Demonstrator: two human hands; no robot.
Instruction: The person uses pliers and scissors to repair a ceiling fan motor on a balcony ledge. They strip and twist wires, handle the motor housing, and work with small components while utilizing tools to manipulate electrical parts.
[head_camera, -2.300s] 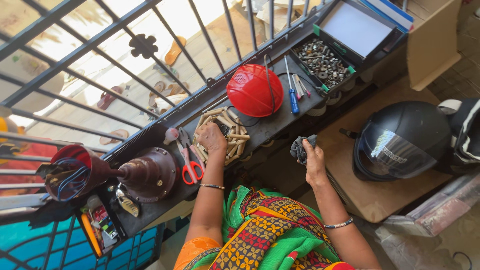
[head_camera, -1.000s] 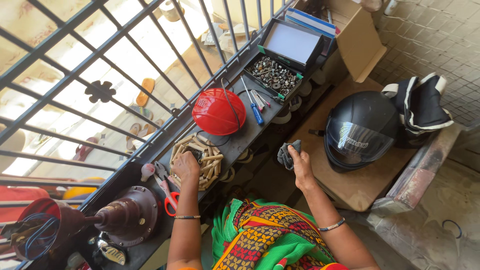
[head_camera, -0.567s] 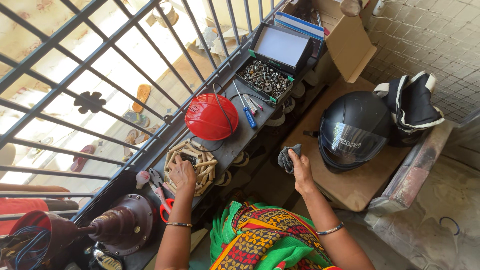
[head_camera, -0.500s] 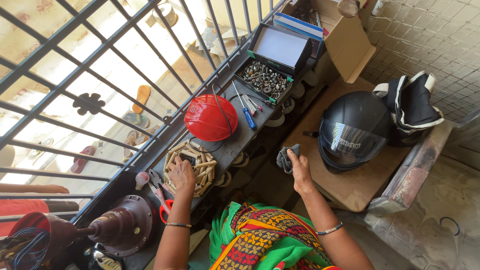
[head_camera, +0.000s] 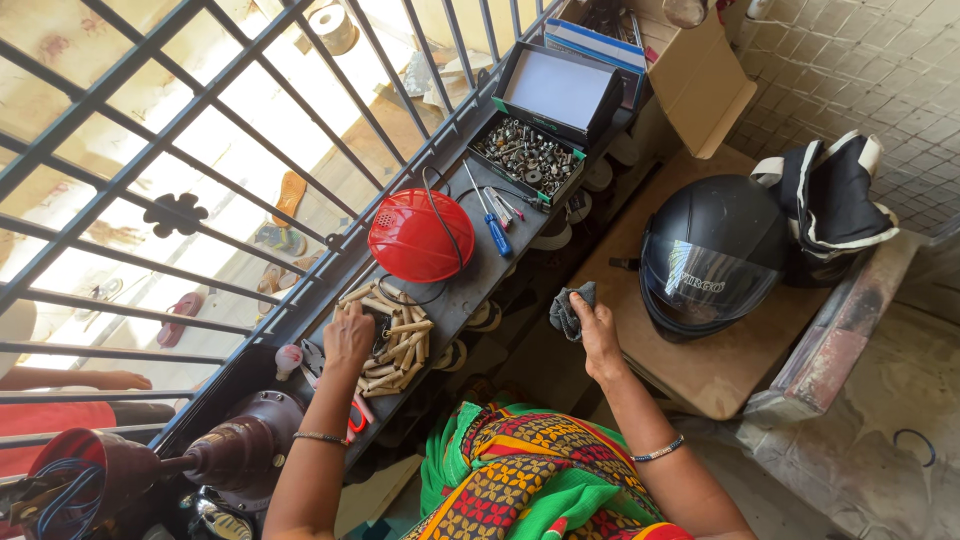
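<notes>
Left hand (head_camera: 350, 335) fingers together on a ring of tan tubes (head_camera: 392, 335) at the ledge's (head_camera: 470, 275) near edge, fingertips hidden, right hand (head_camera: 596, 335) clamped on a crumpled grey cloth (head_camera: 568, 308) off its edge near a black helmet (head_camera: 712, 252), cloth lower than before, red cap (head_camera: 420, 235) unmoved.

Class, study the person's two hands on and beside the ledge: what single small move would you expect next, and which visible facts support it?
Probably the left hand lifts something out of the ring of tan tubes it rests on, so the grey cloth gripped in the right hand can wipe it. The cloth is bunched and held clear of the ledge, touching nothing else.
</notes>
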